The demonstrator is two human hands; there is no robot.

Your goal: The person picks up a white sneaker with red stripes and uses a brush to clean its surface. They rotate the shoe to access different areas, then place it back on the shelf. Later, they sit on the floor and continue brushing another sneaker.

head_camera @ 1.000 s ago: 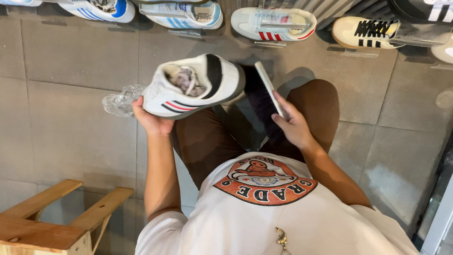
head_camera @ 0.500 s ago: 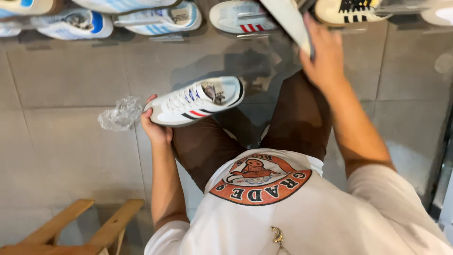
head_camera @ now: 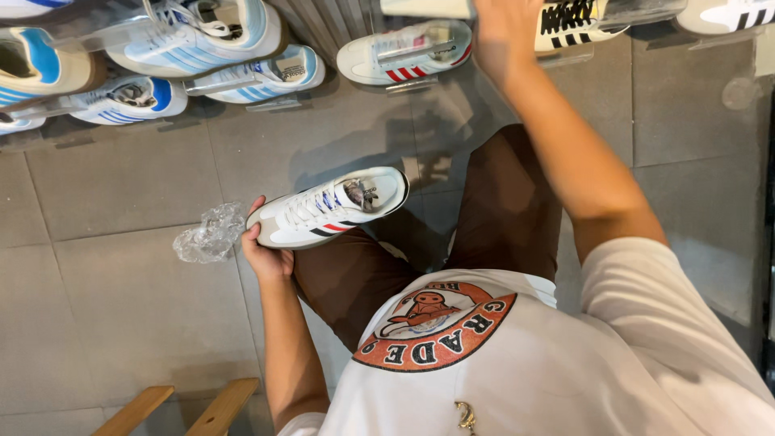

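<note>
Your left hand (head_camera: 269,252) sits at about 9 o'clock from your knees, palm up, fingers curled under and round what it grips, forearm bent and running down toward 6 o'clock. Your right arm stretches straight out toward 12 o'clock; your right hand (head_camera: 504,24) is at the top edge, partly cut off, its grip unclear.

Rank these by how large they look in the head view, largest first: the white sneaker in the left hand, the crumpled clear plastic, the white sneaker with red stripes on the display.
1. White sneaker in the left hand, though it is nearer the camera.
2. White sneaker with red stripes.
3. Crumpled clear plastic.
</note>
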